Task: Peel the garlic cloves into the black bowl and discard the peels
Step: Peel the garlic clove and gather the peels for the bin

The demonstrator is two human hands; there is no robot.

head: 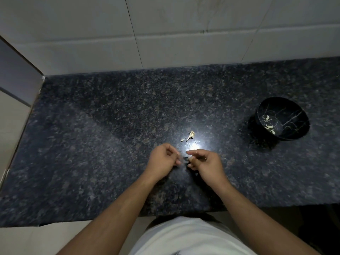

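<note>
Low over the dark granite counter (110,144), my two hands meet at the centre. My right hand (204,162) pinches a small garlic clove (191,159) between thumb and fingers. My left hand (163,159) has its fingers curled, fingertips close to the clove; whether it touches the clove I cannot tell. A little heap of pale peels (189,136) lies just beyond the hands. The black bowl (294,109) with gold veining stands far right and holds several peeled cloves (269,124).
A white tiled wall (165,34) rises behind the counter, and a side wall (16,80) closes the left end. The counter's front edge (92,220) runs just before my white shirt. A bright glare spot (195,144) lies beyond my fingers.
</note>
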